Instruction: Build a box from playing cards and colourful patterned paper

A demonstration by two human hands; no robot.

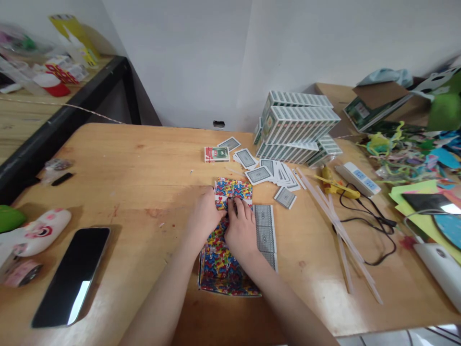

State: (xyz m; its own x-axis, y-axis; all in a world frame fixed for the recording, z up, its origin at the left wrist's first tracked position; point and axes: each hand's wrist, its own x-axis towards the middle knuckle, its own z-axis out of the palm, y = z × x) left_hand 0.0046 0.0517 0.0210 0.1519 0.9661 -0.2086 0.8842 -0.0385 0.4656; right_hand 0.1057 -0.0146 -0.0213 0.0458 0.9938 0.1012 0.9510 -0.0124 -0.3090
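Observation:
A box built of playing cards (pixel 216 259) lies in front of me, its inside covered in a bright multicoloured pattern. Grey card backs (pixel 265 230) form a panel along its right side. My left hand (pixel 206 211) is closed at the far left part of the box, its fingertips partly hidden. Next to it, my right hand (pixel 240 228) has bent fingers closed on the far end of the box, where a patterned flap (pixel 236 187) extends away from me. What lies right under the fingertips is hidden.
Loose cards (pixel 258 174) and a card pack (pixel 216 154) lie beyond the box, before stacked card cartons (pixel 298 126). Glue sticks (pixel 338 226), a yellow glue gun (pixel 338 186) and a power strip (pixel 357 178) are right. A phone (pixel 72 276) lies left.

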